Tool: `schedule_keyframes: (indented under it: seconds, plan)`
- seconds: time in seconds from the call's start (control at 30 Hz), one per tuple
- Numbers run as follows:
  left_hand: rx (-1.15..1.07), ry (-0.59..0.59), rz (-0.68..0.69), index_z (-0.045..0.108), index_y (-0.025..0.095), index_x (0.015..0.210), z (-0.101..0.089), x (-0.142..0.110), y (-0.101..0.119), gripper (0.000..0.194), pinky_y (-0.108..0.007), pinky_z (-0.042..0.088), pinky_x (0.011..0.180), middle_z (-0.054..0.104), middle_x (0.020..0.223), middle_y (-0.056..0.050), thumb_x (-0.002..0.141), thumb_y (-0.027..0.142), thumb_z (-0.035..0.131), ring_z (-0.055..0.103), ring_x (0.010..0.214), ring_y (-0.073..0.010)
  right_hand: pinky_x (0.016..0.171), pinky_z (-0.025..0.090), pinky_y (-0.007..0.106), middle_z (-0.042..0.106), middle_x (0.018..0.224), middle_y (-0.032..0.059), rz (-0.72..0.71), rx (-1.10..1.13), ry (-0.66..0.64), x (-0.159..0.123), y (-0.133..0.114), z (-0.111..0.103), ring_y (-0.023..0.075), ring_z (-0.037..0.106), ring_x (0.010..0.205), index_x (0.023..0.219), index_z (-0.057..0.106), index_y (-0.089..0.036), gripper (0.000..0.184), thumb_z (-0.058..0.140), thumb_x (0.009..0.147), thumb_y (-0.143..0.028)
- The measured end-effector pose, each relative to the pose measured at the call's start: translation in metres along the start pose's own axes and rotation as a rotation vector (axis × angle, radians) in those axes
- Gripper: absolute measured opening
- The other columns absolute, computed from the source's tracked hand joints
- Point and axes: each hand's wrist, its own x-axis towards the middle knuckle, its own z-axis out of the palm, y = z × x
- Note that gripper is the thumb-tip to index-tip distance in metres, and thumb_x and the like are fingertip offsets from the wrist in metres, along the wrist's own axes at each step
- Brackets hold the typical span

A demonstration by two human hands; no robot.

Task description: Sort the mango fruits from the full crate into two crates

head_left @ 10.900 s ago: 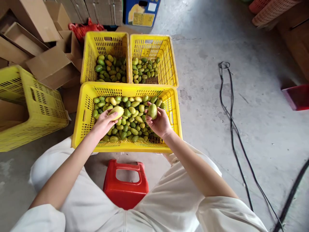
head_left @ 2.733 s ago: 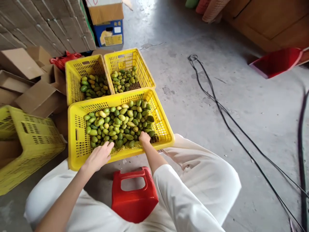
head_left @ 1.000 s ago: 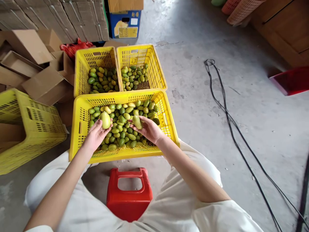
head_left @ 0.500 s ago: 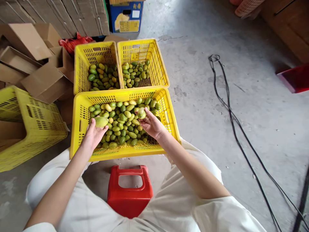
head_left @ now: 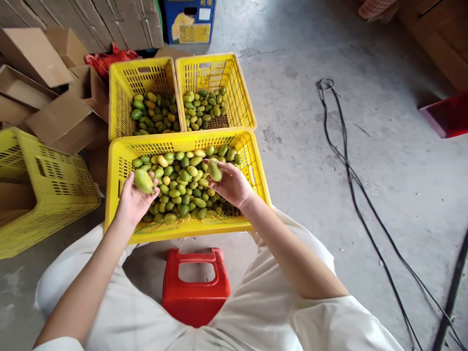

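A large yellow crate of green and yellow mangoes stands in front of my knees. My left hand is closed on one green mango over the crate's left side. Over the crate's middle, my right hand grips a second, yellow-green mango. Behind it stand two smaller yellow crates side by side: the left crate and the right crate, each partly filled with mangoes.
A red plastic stool sits between my legs. An overturned yellow crate lies at the left, with cardboard boxes behind it. Black cables run across the concrete floor on the right. A red bin is at the far right.
Both hands picked a mango out of the near crate and lifted it. In the last half second the left hand turned its mango; the right one barely moved.
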Motion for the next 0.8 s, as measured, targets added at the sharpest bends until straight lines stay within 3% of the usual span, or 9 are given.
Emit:
schedule_keyframes:
  seconds: [0.13, 0.3, 0.47, 0.57, 0.67, 0.73, 0.8]
  plan:
    - [-0.048, 0.021, 0.0, 0.069, 0.018, 0.091, 0.004, -0.008, 0.014, 0.036, -0.017, 0.038, 0.039, 0.067, 0.085, -0.007, 0.11, 0.045, 0.057, 0.058, 0.06, -0.012, 0.063, 0.057, 0.022, 0.075, 0.087, 0.0004, -0.045, -0.081, 0.036, 0.005, -0.005, -0.003, 0.0143, 0.063, 0.072, 0.104, 0.076, -0.025, 0.014, 0.079, 0.094, -0.034]
    - [-0.021, 0.004, 0.046, 0.068, 0.02, 0.092, 0.002, -0.012, 0.023, 0.026, -0.019, 0.041, 0.041, 0.067, 0.084, -0.008, 0.103, 0.041, 0.058, 0.057, 0.062, -0.0145, 0.059, 0.052, 0.022, 0.078, 0.094, -0.0008, -0.168, -0.067, 0.059, 0.015, -0.005, -0.012, 0.0112, 0.061, 0.07, 0.099, 0.067, -0.025, 0.036, 0.098, 0.084, -0.037]
    - [0.039, -0.002, 0.09, 0.068, 0.02, 0.088, -0.003, -0.005, 0.02, 0.022, -0.02, 0.041, 0.044, 0.073, 0.086, -0.01, 0.103, 0.035, 0.064, 0.057, 0.06, -0.0147, 0.054, 0.043, 0.02, 0.075, 0.097, -0.0036, -0.222, 0.038, 0.033, 0.016, -0.009, -0.014, 0.0092, 0.054, 0.068, 0.099, 0.063, -0.027, 0.034, 0.095, 0.089, -0.03]
    - [0.066, 0.005, 0.114, 0.072, 0.019, 0.089, -0.005, 0.003, 0.013, 0.02, -0.018, 0.04, 0.044, 0.074, 0.083, -0.009, 0.104, 0.033, 0.071, 0.054, 0.058, -0.0123, 0.05, 0.039, 0.022, 0.07, 0.09, -0.0031, -0.18, 0.046, 0.059, 0.015, -0.01, -0.013, 0.0103, 0.048, 0.064, 0.099, 0.064, -0.027, 0.035, 0.093, 0.093, -0.045]
    - [0.09, 0.017, 0.156, 0.068, 0.019, 0.081, -0.007, 0.008, 0.006, 0.023, -0.016, 0.041, 0.045, 0.069, 0.075, -0.004, 0.097, 0.023, 0.084, 0.052, 0.057, -0.0098, 0.047, 0.035, 0.022, 0.06, 0.075, -0.0041, -0.123, 0.038, 0.075, 0.016, -0.005, -0.011, 0.0104, 0.042, 0.06, 0.089, 0.06, -0.026, 0.046, 0.092, 0.092, -0.058]
    - [0.097, 0.017, 0.161, 0.064, 0.02, 0.078, -0.007, 0.01, 0.003, 0.031, -0.016, 0.042, 0.047, 0.066, 0.072, -0.001, 0.092, 0.021, 0.091, 0.051, 0.056, -0.0088, 0.045, 0.032, 0.02, 0.053, 0.068, -0.0058, -0.091, 0.027, 0.07, 0.016, 0.001, -0.009, 0.0095, 0.038, 0.058, 0.082, 0.055, -0.026, 0.052, 0.097, 0.086, -0.055]
    - [0.104, 0.048, 0.12, 0.062, 0.021, 0.078, -0.005, 0.009, 0.003, 0.036, -0.017, 0.04, 0.046, 0.062, 0.069, 0.001, 0.095, 0.031, 0.091, 0.048, 0.053, -0.0084, 0.043, 0.03, 0.019, 0.05, 0.065, -0.007, -0.048, 0.001, 0.065, 0.016, 0.009, -0.006, 0.0086, 0.036, 0.056, 0.078, 0.052, -0.026, 0.055, 0.101, 0.082, -0.049]
